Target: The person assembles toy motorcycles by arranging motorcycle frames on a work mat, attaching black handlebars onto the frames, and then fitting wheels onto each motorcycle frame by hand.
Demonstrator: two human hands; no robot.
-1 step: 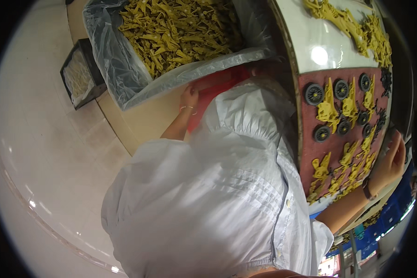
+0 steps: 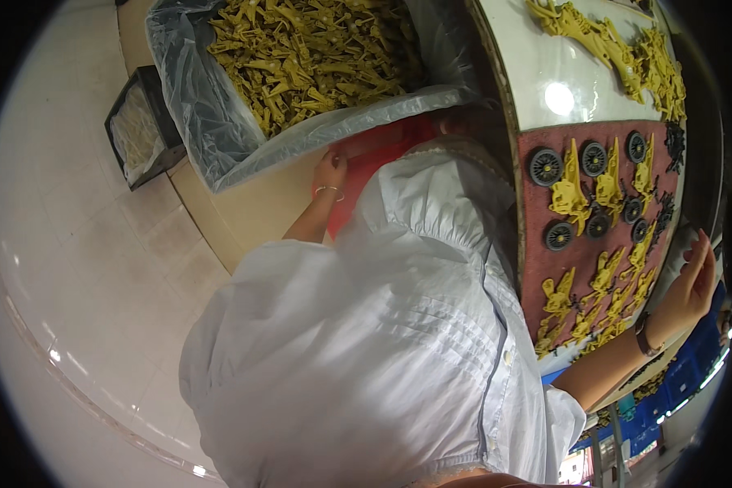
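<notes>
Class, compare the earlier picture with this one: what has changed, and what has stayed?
The right hand has moved slightly to the right; the view itself seems to have shifted a little too. Nothing was visibly taken hold of or let go. The left hand, black wheels, yellow parts on the red mat and plastic-lined bin look unchanged.

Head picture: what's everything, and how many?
Liner: one, clear, top
Parts: many, yellow, liner and table
Box: one, black, upper left
Table: one, white, right
Mat: one, red, on table
Wheels: about seven, black, on mat
Bits: many, black, mat's right edge
Red thing: one, red, upper middle
Blue things: some, blue, lower right
Floor: one, pale, left
Shirt: one, pale blue, middle
Wristbands: two, pale and dark, wrists
Left hand: one, bare, upper middle
Right hand: one, bare, far right
</notes>
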